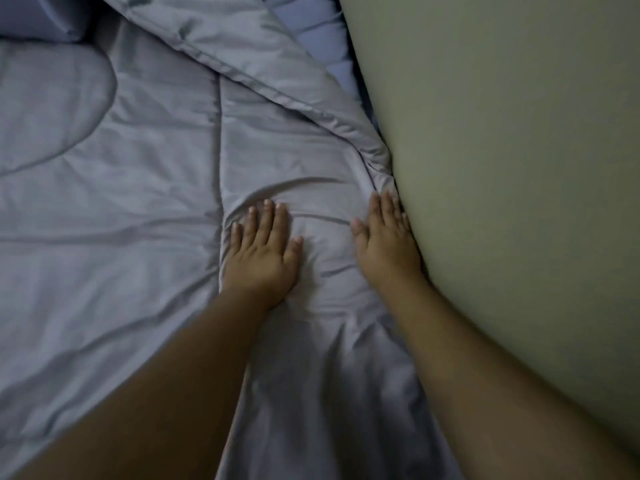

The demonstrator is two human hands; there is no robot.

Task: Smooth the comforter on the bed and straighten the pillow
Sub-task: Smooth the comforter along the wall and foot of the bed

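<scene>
Both of your hands lie flat, palms down, on a grey-blue quilted satin comforter [138,168] that covers most of the view. Your left hand [265,252] presses into the fabric near the middle, fingers spread wide and holding nothing. Your right hand [386,240] lies just beside it to the right, fingers straight and close together, also holding nothing, its outer edge touching a plain pale olive wall [519,133]. Between your hands the fabric is puckered into soft creases. Beyond them, a folded-over edge of the comforter [263,74] runs diagonally from the top centre down to the wall near your right fingertips, with a strip of bluer quilted bedding [318,36] showing behind it. At the top left corner sits part of a blue-grey pillow [41,15], well apart from both hands. Your bare forearms reach in from the bottom.
</scene>
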